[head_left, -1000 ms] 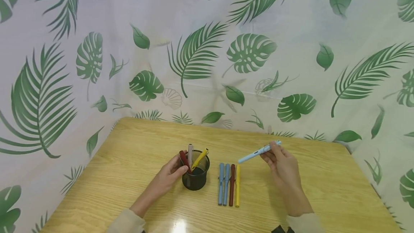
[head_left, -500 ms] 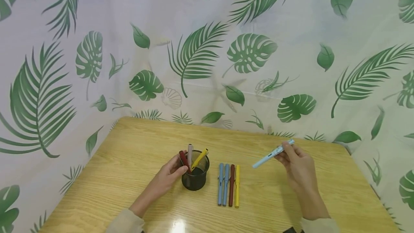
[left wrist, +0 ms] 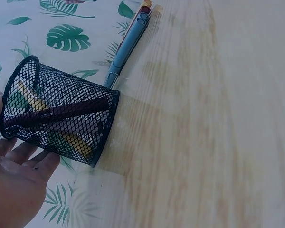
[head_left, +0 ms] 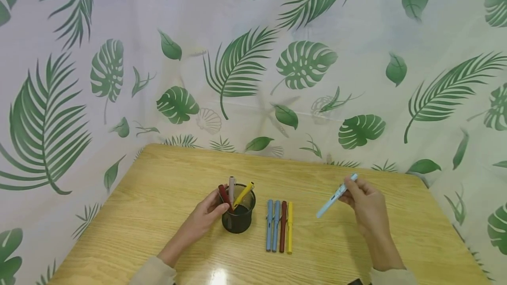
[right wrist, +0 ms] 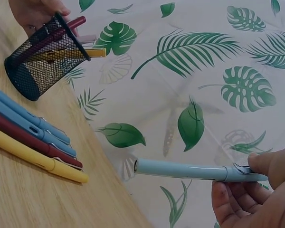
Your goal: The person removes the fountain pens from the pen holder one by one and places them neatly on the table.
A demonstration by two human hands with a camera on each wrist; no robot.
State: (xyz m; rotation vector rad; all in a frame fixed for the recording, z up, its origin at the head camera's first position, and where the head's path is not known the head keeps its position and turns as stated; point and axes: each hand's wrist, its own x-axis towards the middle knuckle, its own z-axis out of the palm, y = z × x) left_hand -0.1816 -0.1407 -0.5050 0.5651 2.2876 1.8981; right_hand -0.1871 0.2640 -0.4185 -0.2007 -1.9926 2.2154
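Observation:
My left hand (head_left: pixel 202 221) grips a black mesh pen holder (head_left: pixel 236 223) by its left side, thumb near the rim. The holder stands upright on the table, with a dark red pen (head_left: pixel 224 194), a pale grey pen (head_left: pixel 232 187) and a yellow pen (head_left: pixel 244 194) leaning inside. To the right, my right hand (head_left: pixel 370 210) pinches a light blue pen (head_left: pixel 332 202) by its clip end, above the table. In the right wrist view this pen (right wrist: pixel 185 170) points away from the thumb and fingers.
Between the hands, two blue pens (head_left: pixel 272 225), a dark red pen (head_left: pixel 283 228) and a yellow pen (head_left: pixel 290 228) lie side by side on the wooden table (head_left: pixel 178 175). A leaf-printed cloth (head_left: pixel 253 113) hangs behind the table's back edge.
My right hand has moved right with the light blue pen, away from the row, and the pen now tilts more steeply downward. My left hand and the holder have kept their place.

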